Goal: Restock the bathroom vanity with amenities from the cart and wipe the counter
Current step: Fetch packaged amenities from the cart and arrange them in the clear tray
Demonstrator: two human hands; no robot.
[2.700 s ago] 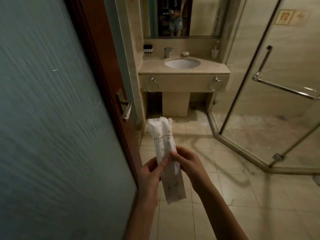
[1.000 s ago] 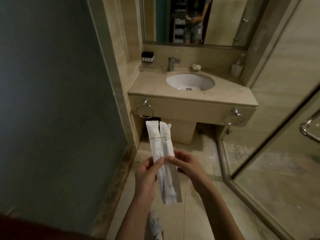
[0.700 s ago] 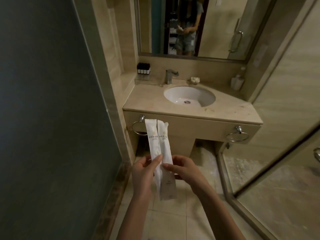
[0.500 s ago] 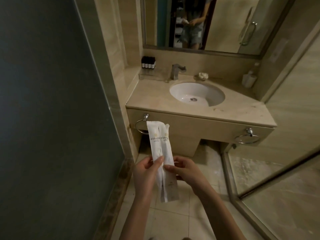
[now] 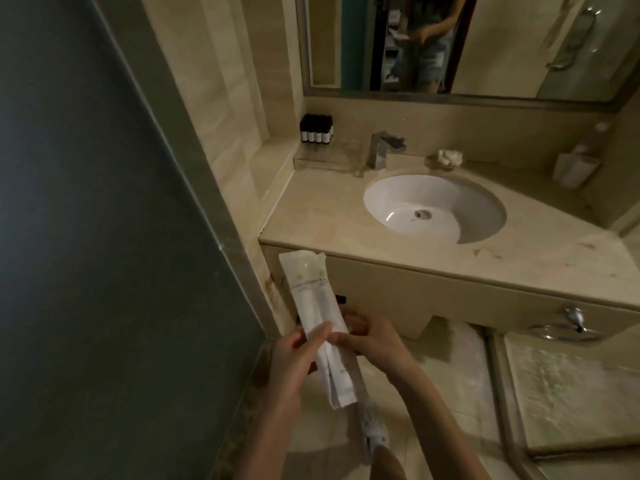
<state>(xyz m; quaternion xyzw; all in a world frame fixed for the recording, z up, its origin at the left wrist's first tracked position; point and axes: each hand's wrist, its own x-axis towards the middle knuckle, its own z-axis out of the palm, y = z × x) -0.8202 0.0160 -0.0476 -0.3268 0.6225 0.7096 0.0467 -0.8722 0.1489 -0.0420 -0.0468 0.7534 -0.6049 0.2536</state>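
Two long white amenity packets (image 5: 313, 306) stand upright side by side in front of the vanity's left corner. My left hand (image 5: 294, 362) pinches them from the left and my right hand (image 5: 367, 341) pinches them from the right, both near the packets' middle. The beige vanity counter (image 5: 311, 216) lies just ahead with its white sink (image 5: 433, 206). A clear tray (image 5: 325, 157) sits at the counter's back left, with several small dark bottles (image 5: 316, 129) on the ledge behind it.
A chrome faucet (image 5: 381, 147) stands behind the sink, a small white soap dish item (image 5: 449, 157) to its right, and a white dispenser (image 5: 573, 168) in the far right corner. A frosted door panel (image 5: 86, 237) fills the left. Shower glass (image 5: 571, 393) is at the lower right.
I have come closer to the vanity, which now fills more of the view. Both hands still hold the two packets, now just below the counter's left front edge.
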